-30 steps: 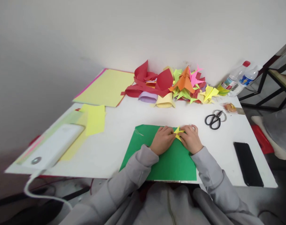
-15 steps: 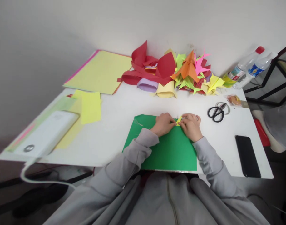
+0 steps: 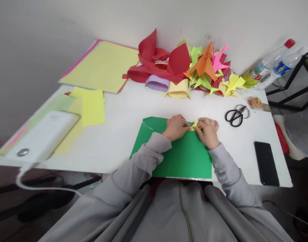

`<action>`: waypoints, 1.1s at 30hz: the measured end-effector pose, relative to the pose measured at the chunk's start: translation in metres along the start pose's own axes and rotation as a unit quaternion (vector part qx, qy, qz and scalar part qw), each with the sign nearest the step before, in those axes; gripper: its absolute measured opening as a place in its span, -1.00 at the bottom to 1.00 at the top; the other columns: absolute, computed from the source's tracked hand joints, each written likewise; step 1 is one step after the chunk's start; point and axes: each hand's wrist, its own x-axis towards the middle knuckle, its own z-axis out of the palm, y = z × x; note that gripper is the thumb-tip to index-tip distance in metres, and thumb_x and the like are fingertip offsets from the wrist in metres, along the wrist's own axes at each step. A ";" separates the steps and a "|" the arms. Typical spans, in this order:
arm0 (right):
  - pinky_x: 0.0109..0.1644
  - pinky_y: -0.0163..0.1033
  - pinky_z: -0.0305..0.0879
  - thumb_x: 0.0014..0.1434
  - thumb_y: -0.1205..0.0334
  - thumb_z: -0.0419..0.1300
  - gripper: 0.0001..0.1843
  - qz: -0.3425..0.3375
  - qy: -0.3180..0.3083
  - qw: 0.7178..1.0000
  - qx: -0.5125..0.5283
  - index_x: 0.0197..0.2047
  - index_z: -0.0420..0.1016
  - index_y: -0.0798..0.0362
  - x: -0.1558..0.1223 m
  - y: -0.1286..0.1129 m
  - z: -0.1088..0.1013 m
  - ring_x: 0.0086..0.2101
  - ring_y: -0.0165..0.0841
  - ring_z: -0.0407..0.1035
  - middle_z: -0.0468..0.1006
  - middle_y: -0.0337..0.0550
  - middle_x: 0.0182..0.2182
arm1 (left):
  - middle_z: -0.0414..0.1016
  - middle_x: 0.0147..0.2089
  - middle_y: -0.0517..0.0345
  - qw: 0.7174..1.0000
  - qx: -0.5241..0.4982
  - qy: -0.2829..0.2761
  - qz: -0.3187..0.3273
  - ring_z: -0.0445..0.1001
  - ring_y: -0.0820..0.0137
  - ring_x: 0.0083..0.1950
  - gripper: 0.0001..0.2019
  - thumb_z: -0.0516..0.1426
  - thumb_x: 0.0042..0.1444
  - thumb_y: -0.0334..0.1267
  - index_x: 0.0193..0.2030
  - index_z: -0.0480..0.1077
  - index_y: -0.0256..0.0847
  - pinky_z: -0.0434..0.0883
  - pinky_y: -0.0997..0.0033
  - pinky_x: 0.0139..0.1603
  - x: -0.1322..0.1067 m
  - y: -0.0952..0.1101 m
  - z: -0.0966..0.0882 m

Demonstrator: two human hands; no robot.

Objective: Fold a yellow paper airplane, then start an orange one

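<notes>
A small folded piece of yellow paper [image 3: 194,125] is held between my two hands, its pointed tip standing up. My left hand [image 3: 176,127] pinches its left edge with the fingertips. From the other side, my right hand [image 3: 208,131] grips it between thumb and fingers. Both hands rest over the far part of a green sheet [image 3: 181,154] that lies at the table's front edge. The fingers cover much of the yellow paper, so its full shape is hidden.
Black-handled scissors [image 3: 236,116] and a black phone [image 3: 266,163] lie to the right. Behind are red paper shapes [image 3: 179,62], folded paper figures [image 3: 205,64] and bottles [image 3: 267,65]. At left are yellow sheets [image 3: 93,107] and a white power bank [image 3: 48,134] with a cable.
The camera view has tilted slightly, so the table appears higher. Both hands keep hold of the yellow paper, and its tip now leans a little more to the right.
</notes>
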 end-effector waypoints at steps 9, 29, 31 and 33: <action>0.25 0.27 -0.14 0.30 0.14 0.13 -0.75 0.011 0.017 0.999 -0.044 -0.38 0.54 0.00 -0.003 -0.005 0.002 0.04 -0.07 0.27 0.51 -0.04 0.03 | 0.49 -0.06 0.06 0.999 0.004 0.034 0.000 0.39 0.11 0.04 -0.82 0.21 0.11 -0.12 -0.37 0.63 -0.07 0.29 0.07 0.09 0.000 -0.001 0.009; 0.13 0.10 0.00 0.33 0.12 0.12 -0.75 -0.022 0.016 0.990 -0.135 -0.21 0.57 0.07 0.002 -0.001 0.007 -0.06 -0.10 0.25 0.49 0.03 -0.09 | 0.45 -0.01 0.07 0.995 -0.037 0.090 -0.028 0.34 0.11 0.07 -0.84 0.28 0.04 -0.17 -0.50 0.56 -0.14 0.26 0.05 0.05 -0.007 -0.001 0.016; 0.12 0.09 0.02 0.32 0.12 0.14 -0.76 -0.022 0.012 0.989 -0.149 -0.17 0.56 0.09 0.003 -0.003 0.007 -0.06 -0.08 0.26 0.49 0.05 -0.10 | 0.45 -0.01 0.08 0.995 -0.037 0.092 -0.025 0.34 0.11 0.06 -0.84 0.28 0.04 -0.17 -0.50 0.56 -0.14 0.27 0.04 0.04 -0.007 -0.002 0.017; 0.11 0.08 0.03 0.31 0.11 0.15 -0.75 -0.024 0.010 0.987 -0.157 -0.15 0.56 0.10 0.003 -0.004 0.007 -0.06 -0.08 0.26 0.48 0.07 -0.10 | 0.45 0.00 0.07 0.994 -0.037 0.095 -0.025 0.35 0.11 0.07 -0.84 0.28 0.05 -0.17 -0.49 0.56 -0.14 0.27 0.05 0.05 -0.008 -0.002 0.018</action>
